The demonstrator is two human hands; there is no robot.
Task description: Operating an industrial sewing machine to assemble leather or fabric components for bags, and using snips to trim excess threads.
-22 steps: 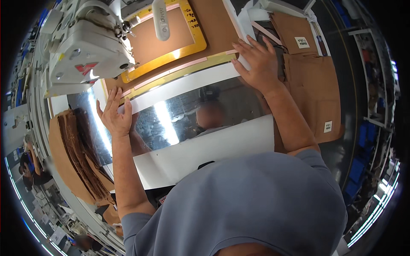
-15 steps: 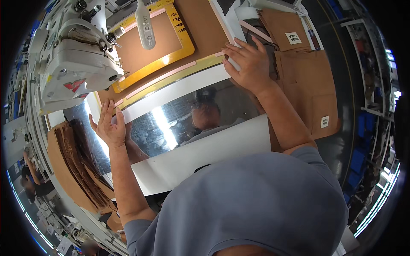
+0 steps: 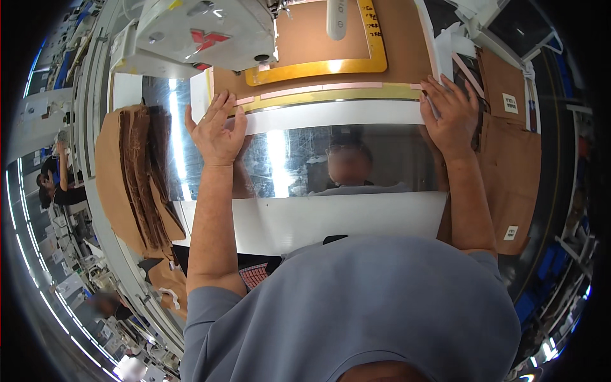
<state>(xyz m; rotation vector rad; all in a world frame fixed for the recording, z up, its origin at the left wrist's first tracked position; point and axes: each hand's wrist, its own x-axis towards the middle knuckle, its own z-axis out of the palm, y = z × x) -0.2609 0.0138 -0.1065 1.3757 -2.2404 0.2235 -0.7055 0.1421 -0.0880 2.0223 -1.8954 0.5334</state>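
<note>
My left hand (image 3: 218,130) rests with fingers apart on the left end of a pale yellow strip (image 3: 286,100) with pink pieces along it. My right hand (image 3: 450,118) lies open at that strip's right end. The strip borders a brown panel (image 3: 414,44), on which sits a yellow marked frame (image 3: 376,57). Under my wrists is a shiny metal plate (image 3: 286,162) with a white sheet (image 3: 344,216) on the near side. A white sewing machine head (image 3: 178,41) overhangs the panel at upper left, with a white elongated part (image 3: 336,16) above the frame.
Stacked brown pieces (image 3: 121,178) lie at left, more brown pieces (image 3: 509,165) with white labels at right. A dark screen (image 3: 517,27) stands at upper right. Blue bins (image 3: 528,305) line the right side. A co-worker (image 3: 60,184) is at far left.
The whole view has shifted and levelled, so the bench sits further right and straighter. Both hands remain at the two ends of the strip, with little visible change in their fingers.
</note>
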